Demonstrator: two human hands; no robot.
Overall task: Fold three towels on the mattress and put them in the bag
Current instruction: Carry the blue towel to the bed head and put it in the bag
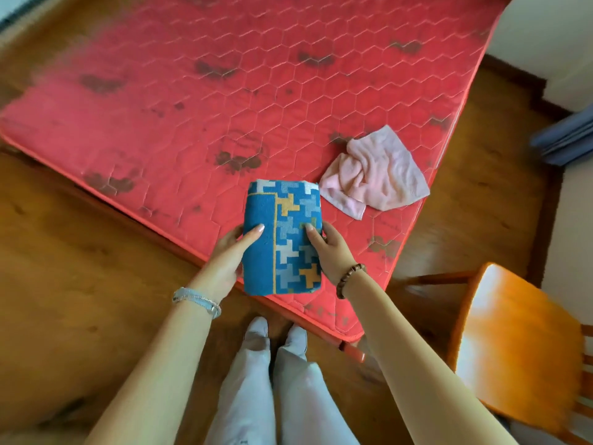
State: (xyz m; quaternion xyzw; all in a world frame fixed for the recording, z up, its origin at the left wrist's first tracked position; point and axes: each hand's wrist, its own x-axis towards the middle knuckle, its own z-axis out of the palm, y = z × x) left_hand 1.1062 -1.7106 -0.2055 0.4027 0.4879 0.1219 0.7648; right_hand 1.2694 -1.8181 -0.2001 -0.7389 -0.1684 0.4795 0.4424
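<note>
A folded blue towel [282, 239] with a white and yellow pattern is held between both hands over the near corner of the red quilted mattress [199, 101]. My left hand [229, 255] grips its left edge, thumb on top. My right hand [330, 248] grips its right edge, thumb on top as well. A crumpled pink towel [375, 175] lies unfolded on the mattress just beyond and to the right of the blue one. No third towel and no bag are in view.
An orange wooden chair [519, 345] stands on the wooden floor at the lower right, close to the mattress corner. My legs in pale trousers [272, 390] are at the bottom centre. A blue object [564, 136] sits at the right edge by the wall.
</note>
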